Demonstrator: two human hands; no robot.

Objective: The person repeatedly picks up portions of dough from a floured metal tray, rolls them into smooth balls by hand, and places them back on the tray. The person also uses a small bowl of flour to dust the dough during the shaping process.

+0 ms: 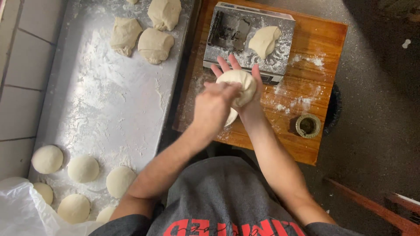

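While my right hand (245,83) cups a dough piece (236,85) and my left hand (214,105) presses over it, six rounded balls (83,168) sit at the worktop's (109,100) near-left corner; three rough lumps (155,45) wait at the far edge.

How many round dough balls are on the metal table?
6 dough balls, all at the near left end of the table. More may hide under the plastic bag.

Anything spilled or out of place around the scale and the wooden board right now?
Loose flour is scattered over the wooden board and dusts the scale, where a rough dough piece sits. Nothing looks tipped or damaged.
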